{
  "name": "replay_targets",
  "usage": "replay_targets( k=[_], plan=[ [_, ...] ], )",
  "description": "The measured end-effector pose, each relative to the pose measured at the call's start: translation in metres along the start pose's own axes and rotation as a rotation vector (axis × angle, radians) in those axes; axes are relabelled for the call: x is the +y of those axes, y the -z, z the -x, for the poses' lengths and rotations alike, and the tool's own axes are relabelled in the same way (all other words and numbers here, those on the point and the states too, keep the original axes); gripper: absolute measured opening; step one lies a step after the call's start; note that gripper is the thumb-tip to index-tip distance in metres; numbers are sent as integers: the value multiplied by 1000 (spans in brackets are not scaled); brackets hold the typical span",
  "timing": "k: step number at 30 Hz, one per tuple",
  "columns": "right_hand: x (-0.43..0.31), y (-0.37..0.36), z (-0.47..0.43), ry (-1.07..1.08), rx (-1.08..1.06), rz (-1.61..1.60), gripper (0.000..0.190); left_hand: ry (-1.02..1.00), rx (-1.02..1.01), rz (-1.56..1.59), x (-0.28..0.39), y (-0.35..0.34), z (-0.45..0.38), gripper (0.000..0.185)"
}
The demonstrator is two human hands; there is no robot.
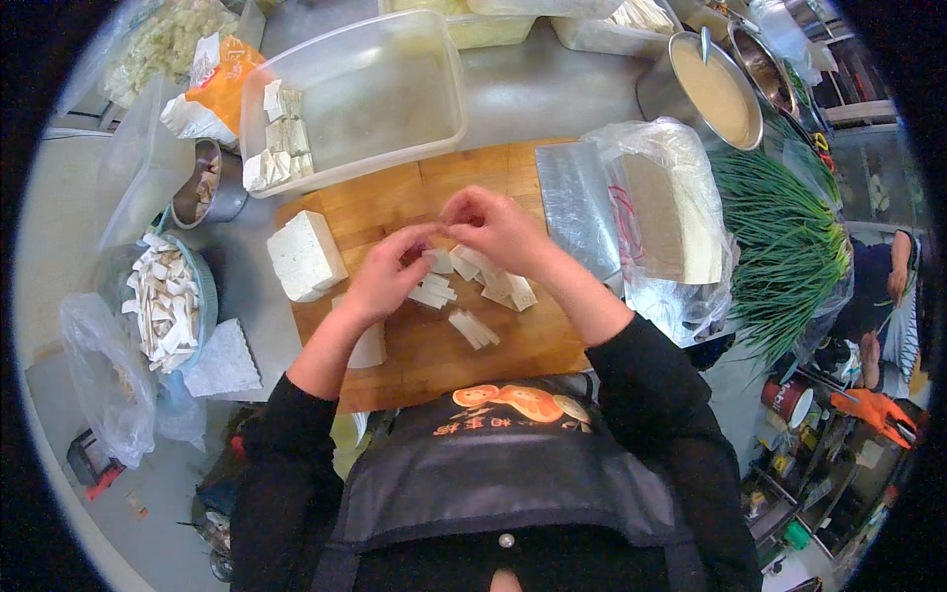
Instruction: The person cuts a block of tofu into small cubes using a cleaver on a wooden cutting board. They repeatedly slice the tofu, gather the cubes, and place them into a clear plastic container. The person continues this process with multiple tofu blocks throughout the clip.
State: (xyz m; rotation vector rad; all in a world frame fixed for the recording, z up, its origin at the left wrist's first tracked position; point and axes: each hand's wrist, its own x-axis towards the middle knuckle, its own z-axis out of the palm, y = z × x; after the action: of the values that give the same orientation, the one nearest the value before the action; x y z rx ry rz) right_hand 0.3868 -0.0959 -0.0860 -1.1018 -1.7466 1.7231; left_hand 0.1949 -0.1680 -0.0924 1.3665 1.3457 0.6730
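Note:
My left hand (392, 270) and my right hand (497, 231) meet at the fingertips over a wooden cutting board (414, 385). Whether anything is pinched between the fingers cannot be made out; the fingertips are blurred. Just below them lie small white slices, apparently tofu (433, 291), some fanned out, and a thicker cluster of pieces (510, 288) under my right wrist. A separate small group of slices (473, 329) lies nearer to me. A large white block (307, 255) rests on the board's left edge. Another white piece (368, 346) is partly hidden by my left forearm.
A wide metal blade (577, 200) lies at the board's right, beside bagged beige sheets (658, 214). Behind stands a plastic bin (370, 89) holding stacked white pieces. A basket of sliced pieces (166, 311) is left; green onions (784, 244) and another person's arm (899, 263) are right.

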Motion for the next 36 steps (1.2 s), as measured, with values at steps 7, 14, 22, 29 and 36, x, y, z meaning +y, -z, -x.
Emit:
replay_targets(
  k=[7, 14, 22, 29, 36],
  plan=[
    [-10, 17, 37, -20, 59, 750, 29, 140, -70, -5, 4, 21, 1, 19],
    [-10, 8, 55, 0, 83, 817, 32, -173, -72, -256, 0, 14, 0, 17],
    [-5, 3, 57, -115, 132, 715, 25, -55, -132, -273, 11, 12, -7, 18],
    [-3, 10, 53, -252, 142, 406, 23, -28, -113, -316, 18, -1, -24, 25],
    [8, 28, 58, -215, 240, 187, 17, -105, -366, -537, 39, -9, -44, 25]
  ],
)
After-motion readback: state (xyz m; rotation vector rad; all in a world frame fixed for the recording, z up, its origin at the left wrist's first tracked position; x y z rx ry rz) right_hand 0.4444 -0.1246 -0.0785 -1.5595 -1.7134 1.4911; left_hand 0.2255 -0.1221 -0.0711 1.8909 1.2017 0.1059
